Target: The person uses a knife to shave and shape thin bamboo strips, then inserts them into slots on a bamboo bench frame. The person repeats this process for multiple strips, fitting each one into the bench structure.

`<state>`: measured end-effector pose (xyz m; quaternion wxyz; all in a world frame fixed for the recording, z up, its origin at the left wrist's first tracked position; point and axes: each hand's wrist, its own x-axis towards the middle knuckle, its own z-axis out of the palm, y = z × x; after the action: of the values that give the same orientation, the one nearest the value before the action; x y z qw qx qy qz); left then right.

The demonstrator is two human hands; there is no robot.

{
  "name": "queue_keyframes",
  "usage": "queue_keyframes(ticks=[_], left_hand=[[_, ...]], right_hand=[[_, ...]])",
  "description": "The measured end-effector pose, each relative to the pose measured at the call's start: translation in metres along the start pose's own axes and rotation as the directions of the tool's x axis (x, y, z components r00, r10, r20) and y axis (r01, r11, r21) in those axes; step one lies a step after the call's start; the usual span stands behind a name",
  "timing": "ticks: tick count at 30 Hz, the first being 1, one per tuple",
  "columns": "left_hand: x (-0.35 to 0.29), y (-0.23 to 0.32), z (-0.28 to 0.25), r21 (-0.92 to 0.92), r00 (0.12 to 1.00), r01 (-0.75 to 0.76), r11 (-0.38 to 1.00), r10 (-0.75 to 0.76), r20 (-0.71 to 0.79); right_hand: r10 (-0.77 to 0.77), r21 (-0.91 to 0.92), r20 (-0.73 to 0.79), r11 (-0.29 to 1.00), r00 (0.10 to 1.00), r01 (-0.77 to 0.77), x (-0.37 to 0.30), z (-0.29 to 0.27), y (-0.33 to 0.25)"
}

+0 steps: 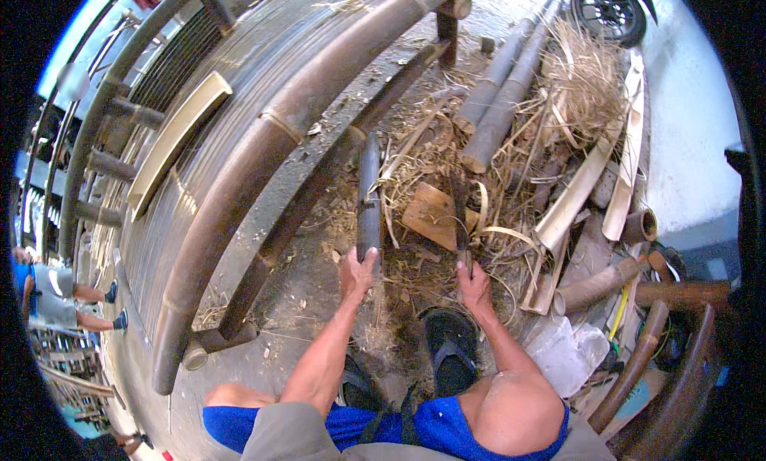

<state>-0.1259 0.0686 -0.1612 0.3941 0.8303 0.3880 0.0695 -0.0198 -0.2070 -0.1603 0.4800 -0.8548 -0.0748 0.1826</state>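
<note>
Gripping a dark bamboo-like piece [369, 209], seemingly not yet split, in the closed left hand [357, 276] and a narrow, dark blade-like tool [460, 225] in the closed right hand [473, 285], above the floor [247, 357], near many loose shavings [431, 156] and already split bamboo [578, 193].

On the left there is a long slatted frame of brown bamboo [219, 213], and one pale, split bamboo trough [177, 146] lies upon its slats. At the far left edge is a person in grey shorts [56, 293]. On the right, two round grey-brown bamboo poles [493, 94] lie beside dry straw-coloured shavings [586, 82]. A black spoked wheel [608, 12] stands near the white wall [694, 126].
</note>
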Motion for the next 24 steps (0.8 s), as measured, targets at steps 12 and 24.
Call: queue_keyframes(ticks=[12, 24], left_hand=[[-0.046, 0.057, 0.002, -0.146, 0.973, -0.21, 0.967, 0.191, -0.133], [0.024, 0.184, -0.039, -0.683, 0.941, -0.334, 0.65, 0.185, -0.283]], right_hand=[[0.042, 0.017, 0.039, 0.999, 0.998, -0.043, 0.0, -0.001, 0.001], [0.102, -0.012, 0.102, 0.995, 0.99, -0.102, -0.022, -0.024, -0.024]])
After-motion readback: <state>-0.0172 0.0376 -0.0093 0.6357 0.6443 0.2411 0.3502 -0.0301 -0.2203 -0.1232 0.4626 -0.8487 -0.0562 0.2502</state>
